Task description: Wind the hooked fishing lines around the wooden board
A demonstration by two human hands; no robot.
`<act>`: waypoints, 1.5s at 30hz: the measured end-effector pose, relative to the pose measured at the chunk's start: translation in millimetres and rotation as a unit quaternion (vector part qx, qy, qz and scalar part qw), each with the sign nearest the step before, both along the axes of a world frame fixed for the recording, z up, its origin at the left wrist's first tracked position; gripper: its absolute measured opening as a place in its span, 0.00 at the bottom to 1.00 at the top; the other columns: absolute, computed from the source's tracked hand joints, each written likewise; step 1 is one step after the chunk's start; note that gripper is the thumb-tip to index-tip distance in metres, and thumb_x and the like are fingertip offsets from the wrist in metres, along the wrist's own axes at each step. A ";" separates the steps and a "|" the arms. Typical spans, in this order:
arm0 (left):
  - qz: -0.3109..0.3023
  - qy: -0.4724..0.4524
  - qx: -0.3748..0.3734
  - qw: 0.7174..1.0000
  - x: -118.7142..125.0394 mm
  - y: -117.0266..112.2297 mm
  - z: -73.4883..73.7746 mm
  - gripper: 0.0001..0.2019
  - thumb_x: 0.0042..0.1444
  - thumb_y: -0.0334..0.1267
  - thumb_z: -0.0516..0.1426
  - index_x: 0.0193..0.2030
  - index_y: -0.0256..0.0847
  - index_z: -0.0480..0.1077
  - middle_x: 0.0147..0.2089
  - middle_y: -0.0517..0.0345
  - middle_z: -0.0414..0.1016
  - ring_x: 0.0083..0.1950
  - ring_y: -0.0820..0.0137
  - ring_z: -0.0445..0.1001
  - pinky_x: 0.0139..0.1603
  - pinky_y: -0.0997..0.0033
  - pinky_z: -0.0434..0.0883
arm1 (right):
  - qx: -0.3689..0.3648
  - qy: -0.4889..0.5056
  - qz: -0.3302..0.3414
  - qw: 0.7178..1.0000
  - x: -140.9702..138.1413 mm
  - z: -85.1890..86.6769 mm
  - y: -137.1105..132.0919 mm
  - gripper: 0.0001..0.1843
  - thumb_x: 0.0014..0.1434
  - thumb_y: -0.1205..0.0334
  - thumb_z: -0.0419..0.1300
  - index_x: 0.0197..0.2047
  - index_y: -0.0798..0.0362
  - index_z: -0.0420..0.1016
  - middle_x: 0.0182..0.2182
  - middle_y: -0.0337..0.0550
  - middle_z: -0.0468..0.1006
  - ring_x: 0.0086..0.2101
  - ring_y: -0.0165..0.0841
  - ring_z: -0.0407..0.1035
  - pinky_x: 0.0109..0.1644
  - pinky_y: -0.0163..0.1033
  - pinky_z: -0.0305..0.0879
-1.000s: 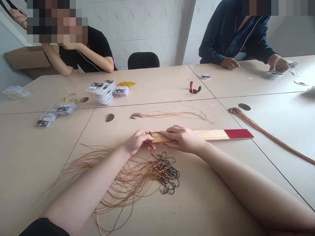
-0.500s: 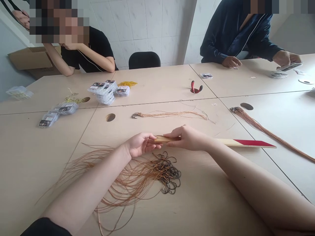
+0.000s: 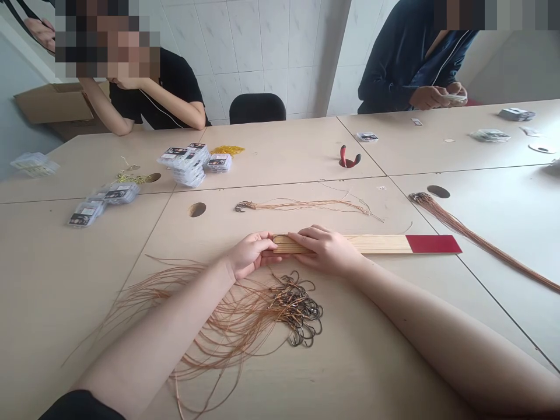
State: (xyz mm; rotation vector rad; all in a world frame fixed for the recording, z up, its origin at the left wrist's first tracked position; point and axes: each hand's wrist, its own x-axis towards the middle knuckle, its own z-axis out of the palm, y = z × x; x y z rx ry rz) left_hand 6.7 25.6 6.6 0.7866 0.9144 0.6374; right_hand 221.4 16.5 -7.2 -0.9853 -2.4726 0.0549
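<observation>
Stick (image 3: 380, 244) turns its broad face up

Nearest on the worktop (image 3: 350, 373), orange lines (image 3: 227, 326) fan left from a heap of hooks (image 3: 297, 309), as half a second ago. Worktop surface stretches from the heap to the right forearm, giving room for moving. Beyond the heap, the left hand (image 3: 250, 255) is closed in a pinch on the stick's left end; the right hand (image 3: 326, 249) is curled over the stick just beside it. Tilted before, the stick now lies level, and its red end (image 3: 435, 244) has drawn in from the right to about the seam (image 3: 494, 298). A strip of worktop separates it from a thin bundle (image 3: 242, 206) behind; a thicker bundle (image 3: 420, 199) slants away right. Farther off are pliers (image 3: 343, 154) in a hole and stacked boxes (image 3: 186, 157). At the far edge, a co-worker (image 3: 394, 64) now holds a small box (image 3: 454, 97) in two hands, raised off the surface.
</observation>
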 end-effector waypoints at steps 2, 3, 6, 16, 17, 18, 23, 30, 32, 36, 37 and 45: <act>-0.002 0.002 -0.001 1.000 -0.7 0.3 -0.4 0.07 0.49 0.25 0.56 0.37 0.33 0.67 0.35 0.52 0.72 0.37 0.71 0.75 0.32 0.79 0.73 | 0.001 0.005 0.004 1.000 0.5 -1.7 0.5 0.22 0.60 0.54 0.51 0.55 0.52 0.64 0.41 0.48 0.72 0.40 0.35 0.65 0.41 0.39 0.66; -0.003 0.003 -0.003 1.000 -0.9 0.4 -0.6 0.07 0.49 0.25 0.56 0.36 0.33 0.67 0.34 0.53 0.72 0.38 0.69 0.75 0.32 0.79 0.73 | 0.003 0.008 0.007 1.000 0.8 -2.8 0.8 0.22 0.60 0.54 0.51 0.55 0.52 0.64 0.41 0.48 0.72 0.40 0.35 0.65 0.42 0.39 0.66; -0.004 0.008 -0.007 1.000 -1.0 0.4 -0.4 0.06 0.49 0.26 0.56 0.35 0.34 0.65 0.34 0.53 0.72 0.40 0.67 0.76 0.29 0.81 0.72 | 0.012 0.014 0.013 1.000 1.9 -5.0 1.5 0.21 0.59 0.55 0.52 0.54 0.53 0.65 0.41 0.48 0.72 0.40 0.35 0.65 0.42 0.39 0.66; -0.013 0.028 0.002 1.000 0.6 0.3 1.6 0.05 0.49 0.27 0.56 0.34 0.34 0.64 0.35 0.53 0.72 0.39 0.66 0.76 0.27 0.83 0.71 | 0.028 0.010 0.027 0.999 2.9 -4.3 3.1 0.21 0.60 0.54 0.51 0.54 0.54 0.66 0.37 0.48 0.72 0.37 0.34 0.65 0.40 0.39 0.67; -0.014 0.032 0.004 0.999 0.8 0.2 1.6 0.05 0.49 0.27 0.56 0.34 0.34 0.64 0.35 0.53 0.73 0.39 0.67 0.76 0.27 0.83 0.71 | 0.030 0.010 0.031 0.999 3.0 -4.5 3.5 0.21 0.60 0.54 0.51 0.53 0.55 0.66 0.37 0.48 0.72 0.37 0.34 0.65 0.40 0.39 0.67; -0.014 0.035 0.006 0.999 1.0 0.2 1.6 0.05 0.49 0.27 0.56 0.34 0.34 0.64 0.35 0.53 0.73 0.38 0.67 0.77 0.27 0.83 0.71 | 0.031 0.010 0.034 0.999 3.1 -4.6 4.0 0.21 0.60 0.54 0.51 0.53 0.55 0.66 0.36 0.48 0.72 0.36 0.34 0.65 0.40 0.39 0.67; -0.013 0.036 0.007 0.999 1.2 0.0 1.0 0.05 0.49 0.26 0.56 0.34 0.34 0.65 0.34 0.54 0.72 0.37 0.68 0.77 0.26 0.83 0.71 | 0.034 0.012 0.044 0.998 3.4 -4.5 5.0 0.21 0.60 0.54 0.52 0.53 0.56 0.66 0.34 0.48 0.71 0.36 0.33 0.64 0.39 0.39 0.67; -0.017 0.036 0.002 0.999 1.0 0.3 0.4 0.06 0.49 0.26 0.55 0.36 0.33 0.66 0.36 0.51 0.73 0.38 0.67 0.76 0.27 0.82 0.71 | 0.030 -0.009 0.039 0.999 4.2 -4.6 5.0 0.22 0.60 0.53 0.50 0.54 0.56 0.65 0.35 0.49 0.71 0.36 0.34 0.64 0.39 0.39 0.67; -0.018 0.032 0.002 0.999 0.7 0.4 0.2 0.06 0.49 0.26 0.55 0.36 0.32 0.65 0.36 0.50 0.73 0.38 0.67 0.77 0.27 0.82 0.71 | 0.031 -0.008 0.039 0.999 4.5 -5.5 5.3 0.22 0.60 0.53 0.49 0.54 0.56 0.65 0.35 0.49 0.71 0.36 0.34 0.64 0.39 0.39 0.67; -0.011 0.016 -0.006 1.000 -1.5 1.0 0.5 0.06 0.48 0.26 0.55 0.35 0.33 0.65 0.35 0.50 0.74 0.38 0.66 0.77 0.28 0.80 0.71 | 0.030 -0.005 0.039 0.999 4.4 -6.5 5.6 0.22 0.60 0.53 0.51 0.54 0.54 0.65 0.35 0.48 0.71 0.36 0.34 0.64 0.39 0.38 0.66; -0.008 0.008 -0.012 1.000 -2.3 1.3 0.7 0.06 0.48 0.26 0.55 0.35 0.33 0.65 0.35 0.50 0.74 0.39 0.65 0.76 0.29 0.79 0.72 | 0.028 -0.006 0.037 0.999 4.3 -6.5 5.6 0.22 0.60 0.53 0.51 0.54 0.54 0.65 0.35 0.48 0.71 0.36 0.34 0.64 0.39 0.38 0.66; -0.017 -0.045 -0.042 0.998 -6.8 3.9 0.2 0.06 0.54 0.32 0.53 0.39 0.33 0.67 0.38 0.45 0.76 0.42 0.62 0.76 0.33 0.75 0.73 | 0.024 -0.007 0.028 0.999 5.2 -4.5 5.4 0.22 0.60 0.54 0.50 0.54 0.56 0.65 0.36 0.49 0.71 0.37 0.35 0.63 0.40 0.39 0.67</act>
